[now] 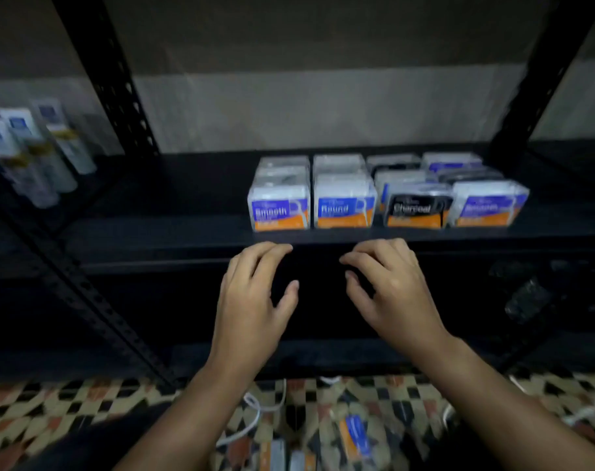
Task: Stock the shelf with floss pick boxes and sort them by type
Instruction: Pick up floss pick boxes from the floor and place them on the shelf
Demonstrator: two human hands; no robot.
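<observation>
Both hands up in front of the black shelf [187,229] — the left hand [252,300] and right hand [391,294] hover side by side, fingers [272,253] loosely spread, released, grasping nothing. Just beyond the fingertips, four rows of floss pick boxes [384,195] sit on the shelf: Smooth box [280,208] past the left fingers, Round box [344,209] between the hands, Charcoal box [415,209] and another blue box [486,205] beyond the right.

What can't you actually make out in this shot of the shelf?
- Rightmost front box, head view: label too blurred to read.
- Boxes behind the front row: types hidden by the front boxes.
- Packages on the floor: blurred, partly cut off by the bottom edge.
</observation>
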